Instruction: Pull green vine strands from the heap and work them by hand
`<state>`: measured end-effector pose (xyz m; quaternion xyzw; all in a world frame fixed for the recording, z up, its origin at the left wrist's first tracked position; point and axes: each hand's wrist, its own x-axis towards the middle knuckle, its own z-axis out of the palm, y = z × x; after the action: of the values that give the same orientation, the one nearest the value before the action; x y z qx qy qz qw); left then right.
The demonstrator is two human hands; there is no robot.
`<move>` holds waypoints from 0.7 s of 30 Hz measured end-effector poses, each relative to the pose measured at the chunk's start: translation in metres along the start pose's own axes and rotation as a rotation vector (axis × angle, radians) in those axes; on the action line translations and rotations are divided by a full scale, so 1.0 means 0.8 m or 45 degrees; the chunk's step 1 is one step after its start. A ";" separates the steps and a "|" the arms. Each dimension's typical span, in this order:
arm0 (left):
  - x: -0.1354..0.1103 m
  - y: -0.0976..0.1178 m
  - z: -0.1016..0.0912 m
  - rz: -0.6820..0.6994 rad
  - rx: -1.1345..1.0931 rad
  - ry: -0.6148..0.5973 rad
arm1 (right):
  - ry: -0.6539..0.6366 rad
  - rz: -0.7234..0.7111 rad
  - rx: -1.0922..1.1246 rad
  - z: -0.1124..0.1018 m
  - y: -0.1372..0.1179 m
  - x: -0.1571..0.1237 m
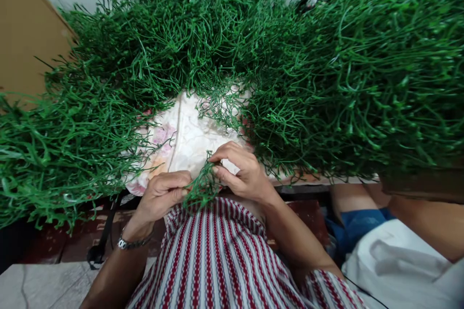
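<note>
A left heap (61, 140) of green stems is overhanging the near edge; the left hand (165, 194) is pinching a small bunch (200, 189) between both hands, before the striped garment (213, 256); beyond, the floral cloth (190, 125) (bare-middled, leaving room) is showing; the right hand (244, 170) is pinching the bunch's upper end; the right heap (355, 87) is bordering the cloth.

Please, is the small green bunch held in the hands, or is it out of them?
The green bunch is held: the left hand pinches it on one side, the right hand on the other.
</note>
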<state>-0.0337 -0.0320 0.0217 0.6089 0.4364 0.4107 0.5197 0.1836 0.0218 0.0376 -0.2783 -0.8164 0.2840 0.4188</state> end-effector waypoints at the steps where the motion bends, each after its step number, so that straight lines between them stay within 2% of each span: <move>1: 0.000 0.000 -0.001 0.001 -0.017 0.015 | 0.015 0.005 0.005 0.000 -0.001 0.000; 5: 0.004 0.018 -0.003 0.129 -0.122 0.244 | 0.039 -0.007 -0.081 -0.009 -0.009 0.004; 7: 0.010 0.036 0.001 0.206 0.045 0.344 | -0.008 -0.032 -0.159 -0.014 -0.015 0.009; 10: 0.021 0.062 0.016 0.225 0.448 0.260 | -0.071 -0.108 -0.244 -0.013 -0.023 0.017; 12: 0.028 0.070 0.027 0.202 0.535 0.228 | -0.067 -0.150 -0.237 -0.010 -0.027 0.021; 16: 0.032 0.062 0.040 0.194 0.478 0.258 | -0.054 -0.172 -0.141 -0.007 -0.028 0.024; 21: 0.026 0.053 0.038 0.259 0.361 0.228 | -0.225 -0.226 0.099 -0.010 -0.011 0.023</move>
<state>0.0056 -0.0236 0.0613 0.6780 0.4707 0.4480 0.3438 0.1793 0.0300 0.0574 -0.1624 -0.8599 0.3007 0.3792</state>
